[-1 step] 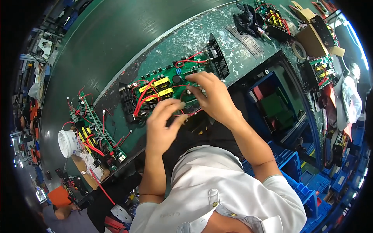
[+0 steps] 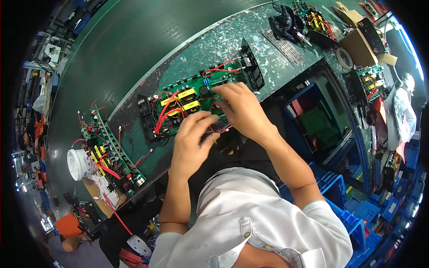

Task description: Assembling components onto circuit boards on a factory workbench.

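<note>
A green circuit board (image 2: 195, 83) with yellow-wrapped transformers (image 2: 187, 94), thick red wires (image 2: 164, 111) and a round black part (image 2: 204, 90) lies on the bench, between black end panels (image 2: 254, 67). Over its front right part is my right hand (image 2: 246, 111); index finger and thumb are apart, their tips close to the board. My left hand (image 2: 191, 145) hovers at the near edge, fingers curved and slightly blurred, thumb apart from them. A thin red wire (image 2: 219, 131) passes by its fingertips. Neither hand visibly grips anything, though the hands cover part of the board.
Another wired board (image 2: 109, 145) lies at left beside a white tub (image 2: 77, 164). Black cloth (image 2: 283, 22), a perforated strip (image 2: 286, 50) and a tape roll (image 2: 344, 58) are at far right. A dark-framed opening (image 2: 319, 116) and blue crates (image 2: 348, 219) sit right. Another person (image 2: 78, 252) is lower left.
My left hand has shifted slightly right and toward the board's near edge. My right hand has moved slightly left. The board has hardly moved.
</note>
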Demonstrator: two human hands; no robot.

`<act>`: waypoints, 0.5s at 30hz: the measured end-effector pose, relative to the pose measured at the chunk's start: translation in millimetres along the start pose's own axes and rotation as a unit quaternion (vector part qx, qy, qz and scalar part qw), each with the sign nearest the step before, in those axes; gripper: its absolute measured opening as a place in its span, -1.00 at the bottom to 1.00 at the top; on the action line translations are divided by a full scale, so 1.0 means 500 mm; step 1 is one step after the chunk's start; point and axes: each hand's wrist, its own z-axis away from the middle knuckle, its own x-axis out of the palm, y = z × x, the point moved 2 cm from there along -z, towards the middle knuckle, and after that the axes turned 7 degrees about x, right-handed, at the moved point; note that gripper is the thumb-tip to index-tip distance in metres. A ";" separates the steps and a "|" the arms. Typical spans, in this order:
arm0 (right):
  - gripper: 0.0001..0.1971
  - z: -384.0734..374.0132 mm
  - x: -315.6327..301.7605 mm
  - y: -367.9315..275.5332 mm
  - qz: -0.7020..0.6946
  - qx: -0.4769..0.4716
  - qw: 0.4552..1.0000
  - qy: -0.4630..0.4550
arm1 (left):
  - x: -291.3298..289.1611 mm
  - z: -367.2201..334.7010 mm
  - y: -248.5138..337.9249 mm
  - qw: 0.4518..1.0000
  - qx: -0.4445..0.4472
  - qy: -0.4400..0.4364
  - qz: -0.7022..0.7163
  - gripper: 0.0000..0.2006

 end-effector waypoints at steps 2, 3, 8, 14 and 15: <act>-0.76 -0.001 0.012 0.008 -0.008 0.019 0.999 -0.044 | 0.002 -0.002 0.000 0.989 0.017 -0.108 -0.095 -0.63; -0.75 -0.003 0.010 0.006 0.010 0.019 0.999 -0.043 | -0.001 0.000 -0.003 0.987 0.032 -0.119 -0.107 -0.64; -0.79 0.025 -0.050 0.038 -0.167 0.129 0.977 -0.001 | 0.005 -0.006 -0.034 0.988 0.076 -0.091 -0.099 -0.68; -0.85 0.110 -0.026 0.041 -0.416 0.336 0.844 0.022 | 0.085 0.011 -0.029 0.843 -0.197 0.174 0.470 -0.86; -0.83 0.121 -0.011 0.026 -0.470 0.349 0.811 -0.014 | 0.103 0.014 -0.023 0.765 -0.203 0.215 0.572 -0.85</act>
